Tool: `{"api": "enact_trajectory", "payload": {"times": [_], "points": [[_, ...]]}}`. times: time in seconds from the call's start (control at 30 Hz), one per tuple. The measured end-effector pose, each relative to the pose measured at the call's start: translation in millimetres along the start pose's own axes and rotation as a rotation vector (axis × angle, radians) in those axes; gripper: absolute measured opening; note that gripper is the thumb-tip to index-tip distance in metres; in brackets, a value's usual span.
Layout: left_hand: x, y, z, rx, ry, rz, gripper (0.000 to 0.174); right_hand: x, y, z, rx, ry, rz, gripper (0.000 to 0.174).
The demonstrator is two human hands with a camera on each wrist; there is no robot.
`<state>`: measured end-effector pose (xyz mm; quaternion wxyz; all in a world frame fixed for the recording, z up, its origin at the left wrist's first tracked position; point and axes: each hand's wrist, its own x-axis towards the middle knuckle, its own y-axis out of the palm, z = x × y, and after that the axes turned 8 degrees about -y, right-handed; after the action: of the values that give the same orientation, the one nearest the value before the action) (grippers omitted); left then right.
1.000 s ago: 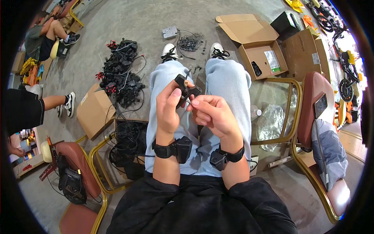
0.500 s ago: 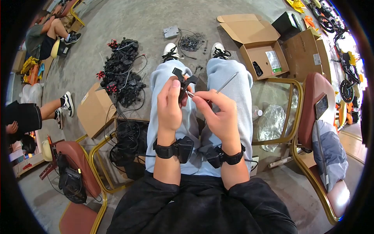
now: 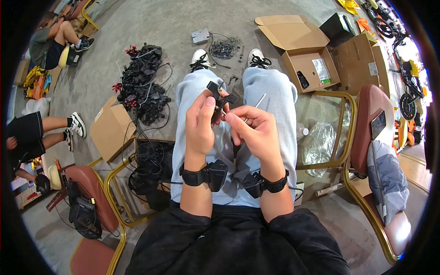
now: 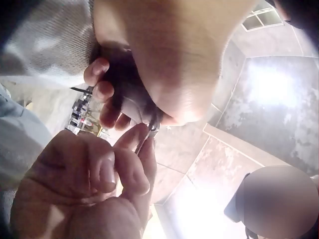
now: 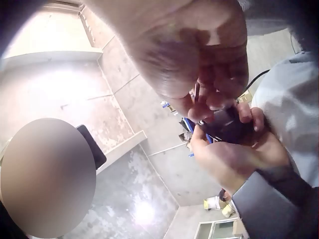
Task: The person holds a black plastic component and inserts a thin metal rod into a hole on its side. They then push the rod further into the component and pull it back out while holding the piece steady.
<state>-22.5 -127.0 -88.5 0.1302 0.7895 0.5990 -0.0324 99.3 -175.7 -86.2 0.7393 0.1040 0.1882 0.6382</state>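
My left hand (image 3: 199, 126) grips a black plastic part (image 3: 213, 88) with forked arms, held above my knees. From the right, my right hand (image 3: 257, 133) meets it, thumb and index finger pinching a small silvery metal piece (image 3: 223, 112) against the part's side. A thin metal rod (image 3: 261, 99), like a screwdriver shaft, sticks up out of the same hand; its other end is hidden in the palm. In the left wrist view the silvery piece (image 4: 154, 128) shows at the fingertips, beside the dark part (image 4: 130, 87). The right wrist view shows the black part (image 5: 227, 124) cupped by left fingers.
A heap of black cabled parts (image 3: 144, 87) lies on the floor at left, near a cardboard box (image 3: 111, 130). Small loose pieces (image 3: 224, 49) lie beyond my shoes. Chairs flank me, with an opened carton (image 3: 295, 75) at right. Another person's legs (image 3: 55, 129) are at left.
The rod, out of sight at first, came up from my right hand and now stands steeper and shows shorter. The black part has turned slightly in my left hand. The person at left shifted.
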Motion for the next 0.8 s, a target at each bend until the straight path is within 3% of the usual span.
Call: {"api": "enact_trajectory", "payload": {"times": [0.13,0.2,0.53,0.63,0.7,0.73,0.8], "points": [[-0.7,-2.7,3.5,-0.006,-0.009,-0.014,0.035,-2.7,3.4,0.6,-0.043,-0.049,0.025,0.01],[-0.3,-3.8,5.8,-0.083,0.019,-0.01,0.039,-2.9,4.2,-1.8,-0.239,-0.16,0.019,0.011],[-0.4,-4.4,4.7,-0.058,0.072,0.021,0.042,-3.4,2.6,-2.1,-0.369,-0.257,0.07,0.013],[-1.2,-9.4,6.4,-0.1,0.008,0.026,0.043,-3.2,0.5,-6.3,-0.325,-0.337,0.136,0.012],[-2.6,-9.6,2.2,-0.081,-0.02,0.01,0.045,-4.1,0.1,-1.0,-0.195,-0.163,0.197,0.012],[-2.6,-8.6,1.7,-0.081,-0.02,0.01,0.045,-3.8,-1.4,-2.2,-0.195,-0.163,0.197,0.012],[-2.1,-6.1,1.3,-0.049,0.0,0.004,0.046,-2.6,-5.0,-6.1,0.087,0.025,0.22,0.014]]}}
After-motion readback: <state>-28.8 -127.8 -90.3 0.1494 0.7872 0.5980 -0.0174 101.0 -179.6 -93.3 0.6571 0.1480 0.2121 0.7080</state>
